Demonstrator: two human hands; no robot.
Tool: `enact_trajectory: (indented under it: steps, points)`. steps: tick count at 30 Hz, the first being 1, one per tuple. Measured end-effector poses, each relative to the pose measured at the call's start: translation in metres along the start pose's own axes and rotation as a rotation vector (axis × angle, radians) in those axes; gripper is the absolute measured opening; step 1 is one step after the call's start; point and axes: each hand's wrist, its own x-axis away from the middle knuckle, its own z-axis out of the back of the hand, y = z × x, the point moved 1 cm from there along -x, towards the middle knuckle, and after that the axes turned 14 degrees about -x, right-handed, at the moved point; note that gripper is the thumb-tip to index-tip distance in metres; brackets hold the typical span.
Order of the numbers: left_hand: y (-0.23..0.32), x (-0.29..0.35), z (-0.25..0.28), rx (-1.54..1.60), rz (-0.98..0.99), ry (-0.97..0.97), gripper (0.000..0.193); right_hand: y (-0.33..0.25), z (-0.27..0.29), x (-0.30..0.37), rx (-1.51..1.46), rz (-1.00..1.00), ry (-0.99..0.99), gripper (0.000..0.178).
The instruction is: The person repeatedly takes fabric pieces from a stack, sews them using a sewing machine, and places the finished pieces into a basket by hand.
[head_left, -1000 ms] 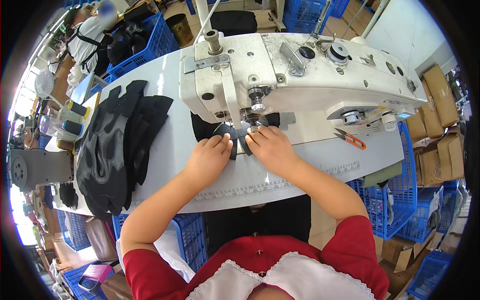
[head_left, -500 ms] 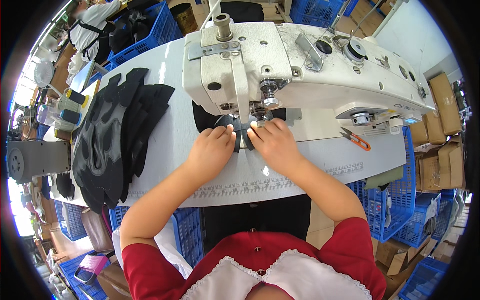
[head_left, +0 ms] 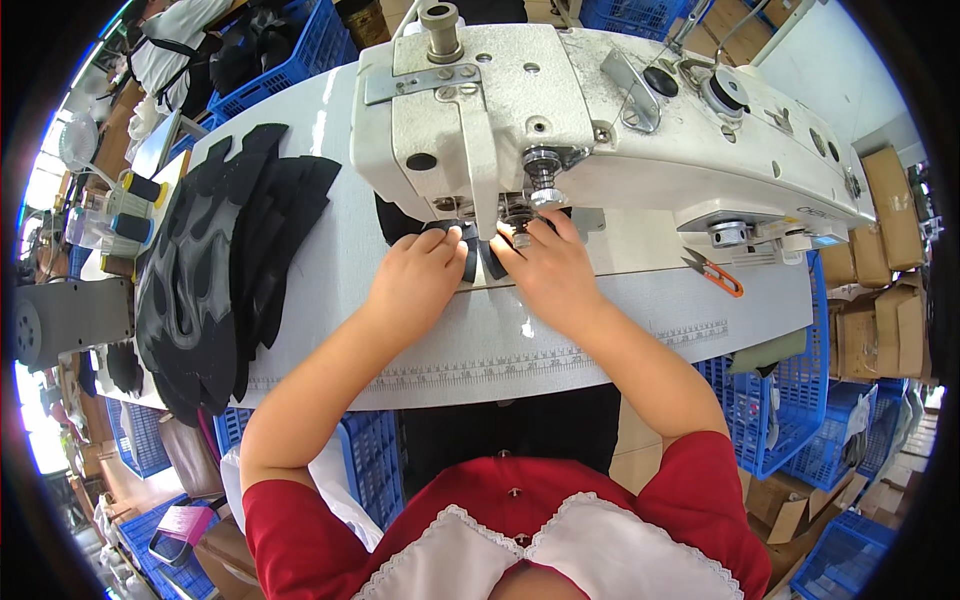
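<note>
A white sewing machine (head_left: 480, 110) stands over the grey-white table, its needle area right beyond my fingertips. Under its head lies a black fabric piece (head_left: 492, 262), with two narrow flaps showing between my hands and a gap between them. My left hand (head_left: 418, 272) holds the left side of the piece, fingers curled and pressed together. On the other side, my right hand (head_left: 550, 268) grips the right flap, its fingertips close beneath the presser area. The machine head and my fingers hide most of the piece and the needle's point.
A stack of cut black fabric pieces (head_left: 215, 270) lies at the table's left. Orange-handled thread snips (head_left: 715, 272) rest on the right. A printed ruler scale (head_left: 520, 365) runs along the near edge. Thread spools (head_left: 132, 227) stand far left; blue crates (head_left: 770, 420) sit below the right side.
Both hands stay on the black fabric and have shifted slightly forward with it. Less of the piece shows in front of the machine head. The whole view has shifted a little.
</note>
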Motion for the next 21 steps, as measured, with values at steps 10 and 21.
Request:
enact_trajectory:
  steps: [10,21]
  points:
    - [0.0003,-0.0004,-0.0003,-0.007,0.005,-0.01,0.03,0.0018,-0.0011,-0.0008,-0.012,0.004,-0.001,0.005]
    - [0.0028,-0.0014,-0.0018,0.056,0.024,-0.018,0.032,0.0017,-0.0026,0.0024,0.003,0.014,0.007,0.005]
